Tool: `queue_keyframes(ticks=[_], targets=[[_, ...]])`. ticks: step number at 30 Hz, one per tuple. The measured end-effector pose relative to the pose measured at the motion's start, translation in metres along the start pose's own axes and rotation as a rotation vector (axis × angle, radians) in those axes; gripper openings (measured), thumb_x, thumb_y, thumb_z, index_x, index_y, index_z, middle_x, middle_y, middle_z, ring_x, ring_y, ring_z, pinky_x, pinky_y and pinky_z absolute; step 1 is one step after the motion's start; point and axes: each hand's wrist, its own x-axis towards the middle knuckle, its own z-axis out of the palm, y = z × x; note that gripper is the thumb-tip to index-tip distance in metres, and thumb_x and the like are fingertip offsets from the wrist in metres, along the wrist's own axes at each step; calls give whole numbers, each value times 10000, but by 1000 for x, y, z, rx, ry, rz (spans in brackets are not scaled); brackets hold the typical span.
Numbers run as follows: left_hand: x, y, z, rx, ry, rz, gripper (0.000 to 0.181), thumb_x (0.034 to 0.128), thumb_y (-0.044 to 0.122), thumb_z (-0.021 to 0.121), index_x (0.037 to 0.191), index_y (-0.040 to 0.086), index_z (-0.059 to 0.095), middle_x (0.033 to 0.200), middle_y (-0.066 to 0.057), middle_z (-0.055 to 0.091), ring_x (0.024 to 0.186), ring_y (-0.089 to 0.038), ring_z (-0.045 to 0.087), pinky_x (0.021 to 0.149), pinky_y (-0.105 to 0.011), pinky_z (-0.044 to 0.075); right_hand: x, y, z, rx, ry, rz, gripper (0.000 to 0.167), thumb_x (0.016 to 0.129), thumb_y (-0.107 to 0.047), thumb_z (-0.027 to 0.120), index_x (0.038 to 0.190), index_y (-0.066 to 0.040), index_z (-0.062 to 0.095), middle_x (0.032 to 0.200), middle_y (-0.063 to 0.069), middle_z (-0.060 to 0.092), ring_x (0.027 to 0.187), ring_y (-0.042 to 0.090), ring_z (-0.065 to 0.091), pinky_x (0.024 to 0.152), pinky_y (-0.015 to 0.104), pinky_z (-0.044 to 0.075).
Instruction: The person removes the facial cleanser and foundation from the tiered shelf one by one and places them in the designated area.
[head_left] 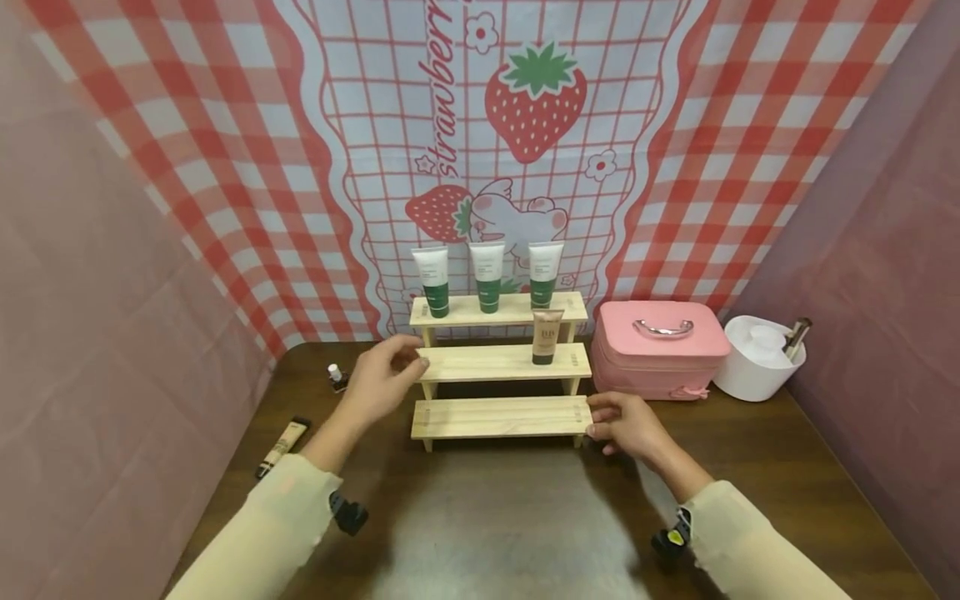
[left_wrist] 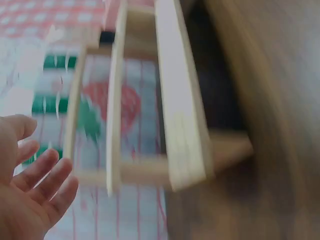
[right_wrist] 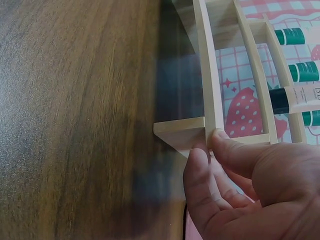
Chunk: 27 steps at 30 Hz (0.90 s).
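On the dark wood surface (head_left: 498,525), in the head view, a three-step wooden rack (head_left: 480,417) stands upright between my two hands. I judge that the step in hand is steadying or squaring this rack. It is pale, with visible grain and slatted levels on thin side legs. Three white-and-green tubes (head_left: 488,279) stand on their caps in a spaced row along the top step; one beige BB tube (head_left: 546,337) stands toward the right of the middle step, and the lowest step is bare. A pink vanity case (head_left: 663,333) sits just beside the rack, on its right.

From the left wrist, blurred, my left hand (head_left: 384,379) is loose, fingers spread and holding nothing, near the rack's left end; whether a fingertip touches it I cannot tell.

From the right wrist, my right hand (head_left: 626,425) pinches the right end of the lowest step between thumb and forefinger, right by the leg. Any next move, I think, calls for light, level pressure from both sides, since the tubes look easy to topple.
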Motion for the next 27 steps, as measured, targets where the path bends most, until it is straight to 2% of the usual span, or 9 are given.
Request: queue_keyframes(ticks=[3,6,10,14,18,22,27], targets=[[17,24,23,-65,-70,30,340,1001,284,682,1311,149,653,1145,-64,718,1013,-240,686,865,-441,576,1,-1,-1,-6,4,-3,510,871,74,745,1348,110,566,1068,260,702,742,192,688,548,375,598],[32,42,46,-121,-129,18,364,997,290,693,1339,179,638,1197,-46,703,1060,-231,679,863,-431,584,1,-1,-1,-11,10,-5,511,866,71,751,1344,107,574,1075,265,706,740,191,688,526,375,586],[47,57,72,-188,-178,-24,390,987,279,712,1357,187,630,1233,-54,692,1092,-224,668,866,-426,584,0,-1,0,-20,11,-5,512,862,62,760,1340,102,582,1071,256,715,733,186,689,506,376,572],[58,65,92,-272,-206,-57,435,969,278,739,1366,146,622,1245,-79,683,1106,-220,658,892,-412,579,-1,0,1,-21,9,-7,516,855,59,767,1334,106,582,1052,245,719,718,181,684,494,376,564],[65,70,107,-339,-215,-79,474,956,246,756,1384,108,607,1254,-67,669,1121,-224,654,892,-397,583,0,-1,2,-22,9,-15,516,852,64,766,1332,106,584,1047,245,720,723,189,690,492,371,563],[69,77,116,-372,-183,-94,436,936,206,779,1340,125,635,1227,-50,692,1112,-226,668,893,-391,585,0,-1,1,-21,11,-11,504,858,63,760,1330,101,589,1043,231,719,736,202,696,495,370,563],[74,84,123,-401,-151,-78,348,917,170,796,1243,132,681,1175,-53,727,1080,-228,691,893,-376,583,0,-1,0,-19,18,1,497,856,62,763,1324,93,599,1032,211,719,738,214,698,500,382,566]])
